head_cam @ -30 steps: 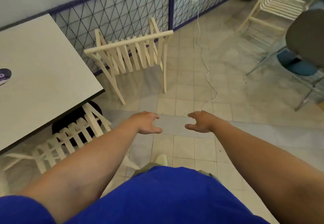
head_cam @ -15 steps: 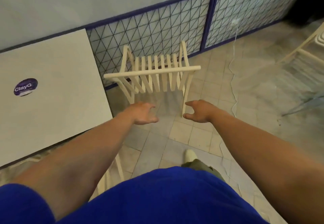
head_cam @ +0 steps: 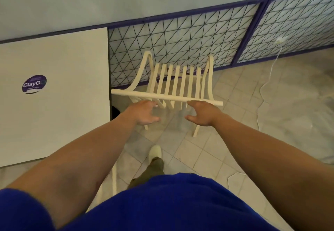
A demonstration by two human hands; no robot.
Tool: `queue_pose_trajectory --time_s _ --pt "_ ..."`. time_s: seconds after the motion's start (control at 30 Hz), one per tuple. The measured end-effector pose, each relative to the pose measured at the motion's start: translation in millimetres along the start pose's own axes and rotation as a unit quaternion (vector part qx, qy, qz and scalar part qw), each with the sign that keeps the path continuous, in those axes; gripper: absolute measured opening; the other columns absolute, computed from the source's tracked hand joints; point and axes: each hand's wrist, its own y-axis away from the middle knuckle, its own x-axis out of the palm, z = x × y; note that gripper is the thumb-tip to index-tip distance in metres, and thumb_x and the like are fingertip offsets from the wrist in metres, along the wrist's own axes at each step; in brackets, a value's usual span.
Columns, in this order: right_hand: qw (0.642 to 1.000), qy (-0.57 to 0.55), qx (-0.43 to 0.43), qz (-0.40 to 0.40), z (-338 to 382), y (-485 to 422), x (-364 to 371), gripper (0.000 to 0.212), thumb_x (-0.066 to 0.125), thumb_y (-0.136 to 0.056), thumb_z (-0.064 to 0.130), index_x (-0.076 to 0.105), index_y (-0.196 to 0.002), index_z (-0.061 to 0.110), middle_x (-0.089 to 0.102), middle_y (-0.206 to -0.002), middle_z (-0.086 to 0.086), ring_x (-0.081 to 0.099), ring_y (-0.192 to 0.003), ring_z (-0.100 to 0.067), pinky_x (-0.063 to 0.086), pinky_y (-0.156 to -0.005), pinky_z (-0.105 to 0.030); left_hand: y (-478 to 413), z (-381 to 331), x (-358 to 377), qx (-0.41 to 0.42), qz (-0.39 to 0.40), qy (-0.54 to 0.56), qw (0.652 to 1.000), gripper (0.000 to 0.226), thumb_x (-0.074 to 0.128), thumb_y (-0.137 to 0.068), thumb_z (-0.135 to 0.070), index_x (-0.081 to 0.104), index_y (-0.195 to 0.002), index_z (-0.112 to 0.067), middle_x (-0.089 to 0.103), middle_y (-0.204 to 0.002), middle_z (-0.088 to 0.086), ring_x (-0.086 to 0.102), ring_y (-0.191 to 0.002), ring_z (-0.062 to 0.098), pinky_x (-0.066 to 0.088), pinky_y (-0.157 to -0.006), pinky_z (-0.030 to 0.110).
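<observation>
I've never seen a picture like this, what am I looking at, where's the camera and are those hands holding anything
There is no machine here: a person wears one wide-angle camera on the head, looking forward and down, so you see their own arms. The left hand and right hand reach, fingers open, to the top rail of a cream slatted plastic chair on the tiled floor. Neither hand grips it yet; whether they touch the rail is hard to tell. On the left is a white square table with a round purple sticker on it. A thin white cable trails over the floor on the right.
</observation>
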Motion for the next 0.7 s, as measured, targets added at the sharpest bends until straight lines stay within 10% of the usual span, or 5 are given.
queue_pose_trajectory --time_s 0.7 --pt "0.977 0.042 0.128 0.164 -18 -145 19 0.065 0.063 -0.086 0.015 0.04 -0.143 0.037 0.058 -0.126 -0.002 0.058 -0.106 -0.023 0.05 -0.09 -0.039 -172 115 -5 0.042 0.207 -0.079 0.974 0.07 0.068 -0.084 -0.032 0.038 -0.146 -0.046 0.059 -0.121 -0.003 0.057 -0.095 0.018 0.042 -0.071 0.034"
